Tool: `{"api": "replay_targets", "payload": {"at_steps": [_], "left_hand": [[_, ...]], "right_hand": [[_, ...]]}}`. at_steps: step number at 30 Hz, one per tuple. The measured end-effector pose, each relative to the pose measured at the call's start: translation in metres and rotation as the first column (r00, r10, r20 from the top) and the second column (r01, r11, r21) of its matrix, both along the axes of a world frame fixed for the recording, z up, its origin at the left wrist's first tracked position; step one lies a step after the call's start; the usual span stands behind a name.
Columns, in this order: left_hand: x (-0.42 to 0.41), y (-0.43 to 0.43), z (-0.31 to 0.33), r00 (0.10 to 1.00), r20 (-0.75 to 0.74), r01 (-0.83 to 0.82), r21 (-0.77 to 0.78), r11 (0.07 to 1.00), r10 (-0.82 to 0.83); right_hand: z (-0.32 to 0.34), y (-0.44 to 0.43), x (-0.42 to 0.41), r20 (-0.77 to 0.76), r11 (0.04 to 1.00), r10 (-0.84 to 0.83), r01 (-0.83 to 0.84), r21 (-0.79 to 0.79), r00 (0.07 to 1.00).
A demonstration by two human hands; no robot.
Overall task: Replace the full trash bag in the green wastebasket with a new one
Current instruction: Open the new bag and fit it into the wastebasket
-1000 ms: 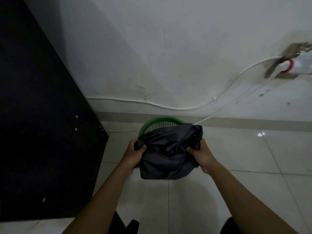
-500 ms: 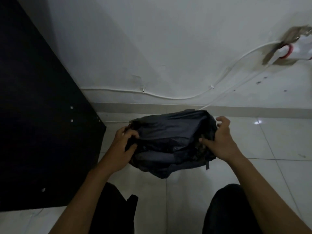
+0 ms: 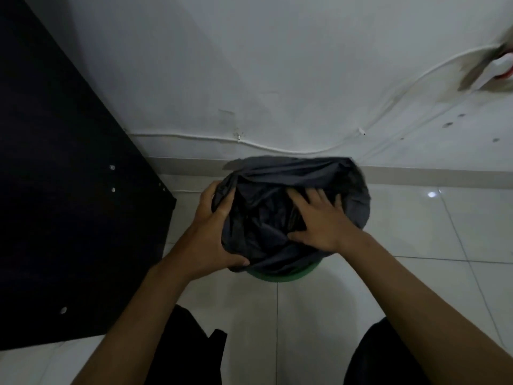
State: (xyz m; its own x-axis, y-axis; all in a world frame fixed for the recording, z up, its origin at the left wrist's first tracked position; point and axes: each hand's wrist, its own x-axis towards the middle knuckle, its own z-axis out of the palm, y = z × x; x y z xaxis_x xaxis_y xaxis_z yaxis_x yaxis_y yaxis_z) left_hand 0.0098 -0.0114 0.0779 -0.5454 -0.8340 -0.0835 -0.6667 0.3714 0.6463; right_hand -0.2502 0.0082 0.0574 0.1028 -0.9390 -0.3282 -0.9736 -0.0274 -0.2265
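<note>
A black trash bag (image 3: 327,184) is draped over the green wastebasket (image 3: 280,276), which stands on the floor by the wall; only a strip of its near green rim shows. My left hand (image 3: 213,234) grips the bag's edge at the left and near side of the rim. Fingers spread, my right hand (image 3: 319,220) lies flat on the bag, pressing it down into the basket's opening. The inside of the basket is hidden by the bag.
A dark cabinet panel (image 3: 63,207) stands close on the left. White cables (image 3: 277,147) run along the wall behind the basket toward a socket (image 3: 497,70) at upper right. Glossy white floor tiles (image 3: 416,273) spread around, and my dark-trousered knees (image 3: 194,348) are at the bottom.
The bag, held stretched open in the air before, now sits over the basket's rim. My right hand has let go of its edge and pushed into the middle; the left hand moved down the rim.
</note>
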Motion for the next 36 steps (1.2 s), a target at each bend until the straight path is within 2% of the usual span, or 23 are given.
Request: {"api": "replay_targets", "payload": {"at_steps": [2,3,6,7,8,10,12,13,15,16,17,19,21,23,24,25,27,29,31,33,34,36], "left_hand": [[0.002,-0.001,0.006,0.998,0.058,0.004,-0.065,0.998,0.000],[0.001,-0.001,0.007,0.990,0.138,0.000,-0.050,0.999,0.007],[-0.002,0.004,-0.006,0.905,0.425,-0.045,0.133,0.990,-0.016],[-0.003,0.007,-0.009,0.894,0.446,-0.062,0.188,0.980,-0.029],[-0.004,0.010,-0.009,0.906,0.422,-0.069,0.180,0.981,-0.014],[-0.008,0.015,-0.009,0.956,0.277,-0.087,-0.053,0.995,0.098],[-0.016,0.013,-0.016,0.981,0.163,-0.054,-0.265,0.963,0.100],[-0.022,0.010,-0.021,0.986,0.162,0.011,-0.316,0.949,0.043],[-0.035,0.001,-0.036,0.958,0.276,0.180,-0.364,0.914,-0.079],[-0.042,-0.004,-0.043,0.926,0.357,0.262,-0.377,0.888,-0.122],[-0.048,-0.009,-0.049,0.882,0.450,0.326,-0.362,0.874,-0.142],[-0.058,-0.020,-0.058,0.771,0.618,0.340,-0.199,0.919,-0.151],[-0.063,-0.034,-0.066,0.622,0.767,0.267,-0.020,0.963,-0.156],[-0.065,-0.043,-0.077,0.499,0.850,0.277,0.025,0.961,-0.166],[-0.065,-0.045,-0.082,0.474,0.864,0.306,0.018,0.952,-0.169],[-0.066,-0.043,-0.085,0.476,0.860,0.333,0.018,0.943,-0.184],[-0.066,-0.037,-0.089,0.546,0.809,0.351,0.014,0.936,-0.217],[-0.064,-0.032,-0.087,0.649,0.735,0.316,-0.026,0.949,-0.196],[-0.061,-0.030,-0.078,0.744,0.657,0.270,-0.130,0.954,-0.121],[-0.063,-0.030,-0.075,0.786,0.608,0.320,-0.242,0.916,-0.114],[-0.065,-0.031,-0.077,0.784,0.601,0.365,-0.239,0.900,-0.158],[-0.067,-0.031,-0.088,0.702,0.668,0.395,-0.078,0.916,-0.246]], "right_hand": [[0.000,-0.005,-0.003,0.003,0.999,-0.030,0.030,0.022,1.000],[-0.004,-0.006,-0.003,-0.019,0.998,-0.030,0.031,0.046,0.999],[-0.024,-0.001,0.005,-0.037,0.984,-0.004,0.011,0.181,0.999],[-0.030,0.001,0.008,-0.009,0.978,0.006,-0.004,0.208,1.000],[-0.035,0.002,0.011,0.028,0.980,0.017,-0.022,0.198,0.999],[-0.038,0.004,0.013,0.105,0.996,0.054,-0.061,0.071,0.993],[-0.036,0.008,0.010,0.131,0.990,0.117,-0.105,-0.093,0.984],[-0.035,0.011,0.007,0.132,0.978,0.138,-0.114,-0.176,0.982],[-0.034,0.018,0.000,0.134,0.954,0.122,-0.079,-0.289,0.983],[-0.033,0.021,-0.003,0.105,0.955,0.107,-0.073,-0.288,0.989],[-0.034,0.024,-0.005,0.005,0.962,0.103,-0.098,-0.253,0.995],[-0.042,0.031,-0.005,-0.210,0.981,0.141,-0.165,-0.100,0.967],[-0.049,0.034,-0.003,-0.205,0.982,0.174,-0.186,-0.040,0.963],[-0.054,0.034,0.001,-0.119,0.984,0.176,-0.178,0.000,0.977],[-0.057,0.033,0.004,-0.091,0.982,0.190,-0.190,0.010,0.978],[-0.059,0.033,0.007,-0.068,0.977,0.215,-0.215,0.001,0.974],[-0.063,0.034,0.010,-0.012,0.956,0.252,-0.250,-0.152,0.968],[-0.059,0.029,0.006,0.028,0.921,0.139,-0.119,-0.372,0.990],[-0.057,0.021,0.002,-0.024,0.887,0.000,-0.011,-0.462,1.000],[-0.055,0.013,0.006,-0.154,0.897,0.067,-0.127,-0.424,0.986],[-0.057,0.009,0.013,-0.218,0.914,0.129,-0.201,-0.352,0.967],[-0.067,0.001,0.029,-0.310,0.969,0.202,-0.235,-0.073,0.929]]}}
